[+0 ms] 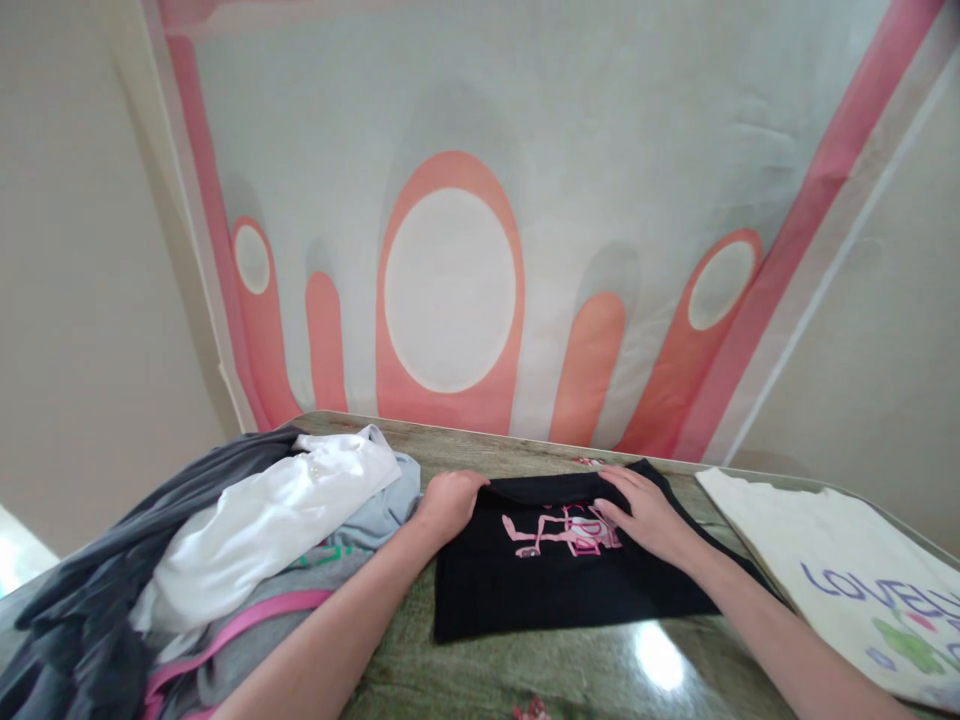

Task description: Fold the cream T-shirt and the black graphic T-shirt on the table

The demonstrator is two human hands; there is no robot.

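Behind everything we see a pale hanging (450,200) with salmon arches and white ovals, filling the 12 o'clock side. Below it lies our table (525,670), greenish stone with a glare spot near 5 o'clock of the shirt. At 9 o'clock sits a loose pile (225,540) of grey, white and pink-trimmed clothes, its edge just beside our left forearm. At 3 o'clock a white shirt (847,570) with coloured lettering lies flat, close to the right forearm but apart from it.

Between them, at the centre, lies the black shirt (570,580), folded to a rough rectangle, with a pink print (562,532) facing up and its top edge doubled over. Its far edge is near the table's back rim; bare table shows toward 6 o'clock.

Our left hand (448,505) rests at the shirt's 10 o'clock corner, fingers curled; we cannot tell whether it pinches cloth. Our right hand (645,512) lies flat, fingers spread, palm down beside the print, holding nothing.
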